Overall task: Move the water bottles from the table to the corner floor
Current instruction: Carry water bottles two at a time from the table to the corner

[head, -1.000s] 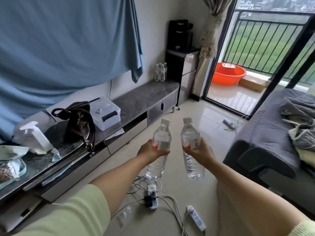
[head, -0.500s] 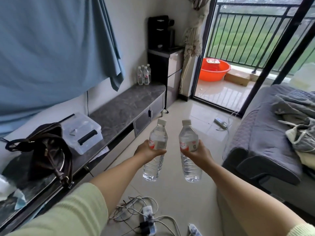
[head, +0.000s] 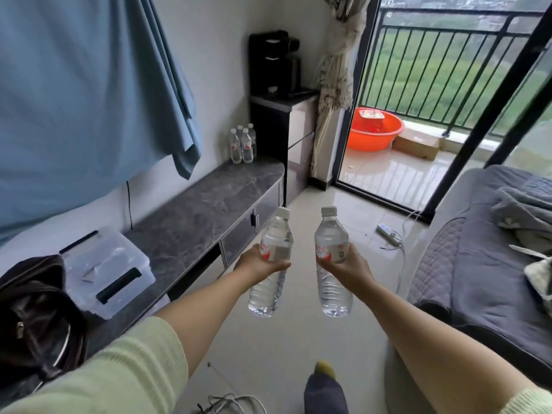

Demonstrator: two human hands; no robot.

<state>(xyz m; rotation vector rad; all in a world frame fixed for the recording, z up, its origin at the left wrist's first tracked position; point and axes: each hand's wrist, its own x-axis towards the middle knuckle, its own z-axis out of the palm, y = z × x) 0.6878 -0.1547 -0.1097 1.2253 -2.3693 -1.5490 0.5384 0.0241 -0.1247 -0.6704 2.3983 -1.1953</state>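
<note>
Holding one water bottle in each grip, I have my left hand point(head: 259, 262) wrapped round the label of the left bottle point(head: 272, 261) and my right hand point(head: 346, 265) wrapped round the label of the right bottle point(head: 332, 261); both bottles stand nearly upright, caps up, apart from each other, above the pale floor point(head: 334, 210); more water bottles point(head: 242, 144) stand clustered at the far end of the grey worktop point(head: 206, 201), beside the black cabinet point(head: 280, 135); a clear lidded box point(head: 104, 270) sits near left.
</note>
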